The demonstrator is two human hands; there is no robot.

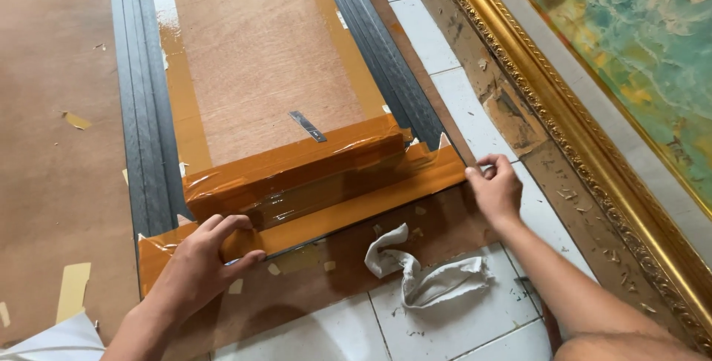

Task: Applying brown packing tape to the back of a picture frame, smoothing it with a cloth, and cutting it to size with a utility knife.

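Note:
A dark grey picture frame [145, 124] lies face down on the floor, its brown backing board [259, 57] taped around the edges. Glossy brown tape [319, 176] covers the near end in wide overlapping strips. My left hand [200, 257] presses down on the tape at the frame's near left corner, fingers curled over the strip. My right hand [495, 187] pinches the tape's end at the near right corner. A small metal hanger plate [307, 125] sits on the backing board above the tape.
A crumpled white rag [423, 276] lies on the tiles just in front of the frame. A large gold ornate frame [593, 153] with a teal and yellow painting [645, 42] leans along the right. Brown board [52, 146] covers the floor at left, with tape scraps.

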